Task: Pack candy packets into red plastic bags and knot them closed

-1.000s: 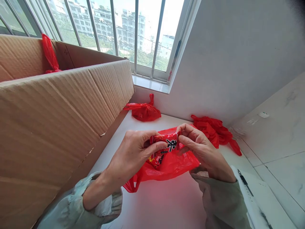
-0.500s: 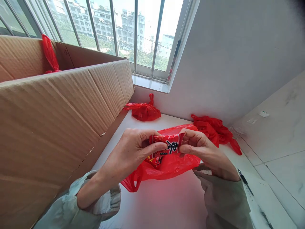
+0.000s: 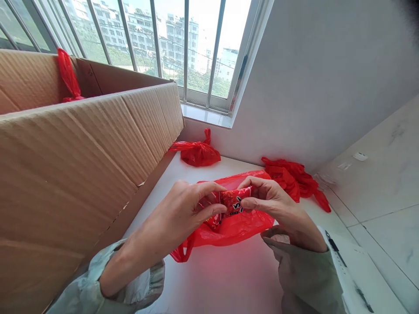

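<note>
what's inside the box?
Red plastic, likely a bag, one end sticking up. The near side of the box covers the rest, so anything lower can't be seen.

The left hand [image 3: 191,207] and right hand [image 3: 273,198] pinch a red packet [image 3: 229,201] by its two ends, the right thumb lying over part of its black lettering, above an open bag [image 3: 242,231] of red plastic spread on the white table [image 3: 225,279]. Another packet [image 3: 215,222] shows on the bag beneath the left thumb. Behind are a knotted bag [image 3: 200,155] beside the cardboard box [image 3: 85,174] and a red heap [image 3: 290,174] along the wall [image 3: 304,78], with a pen [image 3: 335,248] near the right sleeve [image 3: 309,270] and a barred window [image 3: 173,48] beyond.
</note>
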### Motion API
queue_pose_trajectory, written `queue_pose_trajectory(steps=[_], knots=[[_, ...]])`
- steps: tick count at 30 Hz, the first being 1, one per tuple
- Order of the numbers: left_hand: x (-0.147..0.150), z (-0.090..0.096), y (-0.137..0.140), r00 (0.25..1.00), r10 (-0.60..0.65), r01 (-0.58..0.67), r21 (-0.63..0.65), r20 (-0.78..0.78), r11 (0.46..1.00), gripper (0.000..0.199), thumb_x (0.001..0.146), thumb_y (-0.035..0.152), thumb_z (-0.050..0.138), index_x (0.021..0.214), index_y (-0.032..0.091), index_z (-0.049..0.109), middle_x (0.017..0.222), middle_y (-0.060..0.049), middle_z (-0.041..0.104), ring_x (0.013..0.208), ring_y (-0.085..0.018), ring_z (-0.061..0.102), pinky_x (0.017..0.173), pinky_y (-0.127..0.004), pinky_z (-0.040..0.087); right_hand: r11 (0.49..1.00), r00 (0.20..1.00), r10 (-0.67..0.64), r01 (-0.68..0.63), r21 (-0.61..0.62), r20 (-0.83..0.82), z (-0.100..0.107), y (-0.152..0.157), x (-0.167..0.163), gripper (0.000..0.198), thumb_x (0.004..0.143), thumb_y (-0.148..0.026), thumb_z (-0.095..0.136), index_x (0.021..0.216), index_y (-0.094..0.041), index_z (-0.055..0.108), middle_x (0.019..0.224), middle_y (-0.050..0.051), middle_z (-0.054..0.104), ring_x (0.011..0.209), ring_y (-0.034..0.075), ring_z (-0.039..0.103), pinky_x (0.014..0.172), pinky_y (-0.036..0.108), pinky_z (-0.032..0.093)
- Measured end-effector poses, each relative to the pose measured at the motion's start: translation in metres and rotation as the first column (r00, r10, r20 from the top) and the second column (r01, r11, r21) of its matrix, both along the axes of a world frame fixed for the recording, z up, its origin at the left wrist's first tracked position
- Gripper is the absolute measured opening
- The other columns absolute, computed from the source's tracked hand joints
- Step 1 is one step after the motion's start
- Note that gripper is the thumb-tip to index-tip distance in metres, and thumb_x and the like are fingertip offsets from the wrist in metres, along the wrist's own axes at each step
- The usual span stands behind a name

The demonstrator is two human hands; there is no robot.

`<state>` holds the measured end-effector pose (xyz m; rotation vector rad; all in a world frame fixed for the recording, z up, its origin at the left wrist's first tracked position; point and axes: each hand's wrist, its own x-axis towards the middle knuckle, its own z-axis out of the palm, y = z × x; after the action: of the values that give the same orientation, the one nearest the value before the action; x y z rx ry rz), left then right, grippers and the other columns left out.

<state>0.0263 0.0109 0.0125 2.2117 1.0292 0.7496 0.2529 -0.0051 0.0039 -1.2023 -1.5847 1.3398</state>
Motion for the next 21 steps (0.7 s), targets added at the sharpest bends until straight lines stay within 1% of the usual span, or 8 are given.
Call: queue_pose_trajectory(steps=[3,5,7,9,12,15,18,21], knots=[[-0.010,-0.004,-0.002,0.981,0.126,-0.073,0.327,-0.147,0.942,0.021,0.094,0.033,0.058,0.112,0.024,0.066,0.091,-0.003,0.071,0.089,-0.024,0.065,0.073,-0.034,0.052,0.996,0.930,-0.030,-0.001,0.084,0.365,-0.008,0.007,0.009,0.010,0.082,-0.029,0.066,0.081,-0.020,0.060,0.078,-0.002,0.062,0.072,0.013,0.054,0.065,0.026,0.040],[-0.019,-0.015,-0.009,0.958,0.162,-0.030,0.482,-0.236,0.876,0.027,0.092,0.034,0.060,0.116,0.022,0.065,0.115,-0.012,0.066,0.117,-0.037,0.055,0.085,-0.048,0.053,0.992,0.785,-0.061,-0.022,0.126,0.616,-0.019,0.012,0.009,0.009,0.078,-0.024,0.065,0.075,-0.019,0.058,0.074,-0.002,0.060,0.070,0.014,0.052,0.064,0.027,0.036],[-0.029,-0.031,-0.021,0.937,0.166,0.033,0.552,-0.307,0.833,0.039,0.090,0.037,0.063,0.126,0.024,0.059,0.140,-0.017,0.050,0.135,-0.046,0.038,0.094,-0.060,0.049,0.991,0.654,-0.071,-0.043,0.130,0.753,-0.030,0.016,0.005,0.008,0.075,-0.018,0.064,0.072,-0.019,0.057,0.073,-0.001,0.061,0.071,0.015,0.052,0.063,0.027,0.034],[-0.038,-0.047,-0.035,0.928,0.151,0.062,0.541,-0.340,0.839,0.050,0.095,0.035,0.056,0.143,0.028,0.043,0.156,-0.015,0.032,0.143,-0.041,0.028,0.105,-0.061,0.042,0.989,0.620,-0.045,-0.080,0.121,0.783,-0.040,0.019,0.001,0.007,0.072,-0.012,0.061,0.074,-0.019,0.059,0.077,0.000,0.064,0.073,0.016,0.054,0.064,0.027,0.035],[-0.047,-0.059,-0.049,0.915,0.116,0.108,0.511,-0.387,0.853,0.052,0.101,0.034,0.042,0.151,0.032,0.026,0.157,-0.012,0.033,0.143,-0.036,0.032,0.105,-0.057,0.045,0.981,0.621,-0.024,-0.136,0.138,0.783,-0.053,0.024,0.000,0.021,0.072,-0.005,0.053,0.083,-0.020,0.064,0.083,0.001,0.068,0.077,0.016,0.059,0.067,0.026,0.039],[-0.049,-0.057,-0.049,0.899,0.119,0.095,0.453,-0.422,0.887,0.061,0.101,0.029,0.040,0.155,0.035,0.012,0.153,-0.009,0.040,0.138,-0.033,0.041,0.102,-0.052,0.048,0.967,0.578,-0.131,-0.105,0.233,0.806,-0.060,0.031,0.002,0.040,0.075,-0.002,0.049,0.107,-0.020,0.065,0.102,0.007,0.070,0.091,0.021,0.063,0.076,0.029,0.044],[-0.049,-0.049,-0.045,0.865,0.132,0.079,0.389,-0.484,0.918,0.067,0.099,0.017,0.039,0.155,0.038,0.009,0.152,-0.005,0.041,0.136,-0.032,0.044,0.105,-0.049,0.045,0.946,0.562,-0.225,-0.068,0.316,0.796,-0.058,0.034,0.002,0.048,0.082,-0.003,0.045,0.126,-0.017,0.058,0.118,0.013,0.066,0.106,0.025,0.062,0.085,0.034,0.046],[-0.050,-0.045,-0.047,0.831,0.134,0.046,0.307,-0.539,0.951,0.071,0.095,0.005,0.033,0.154,0.041,0.014,0.152,0.000,0.042,0.136,-0.025,0.044,0.108,-0.046,0.043,0.922,0.618,-0.253,-0.080,0.380,0.744,-0.045,0.029,0.002,0.040,0.087,-0.006,0.043,0.119,-0.021,0.063,0.116,0.009,0.069,0.107,0.023,0.063,0.088,0.033,0.047]])
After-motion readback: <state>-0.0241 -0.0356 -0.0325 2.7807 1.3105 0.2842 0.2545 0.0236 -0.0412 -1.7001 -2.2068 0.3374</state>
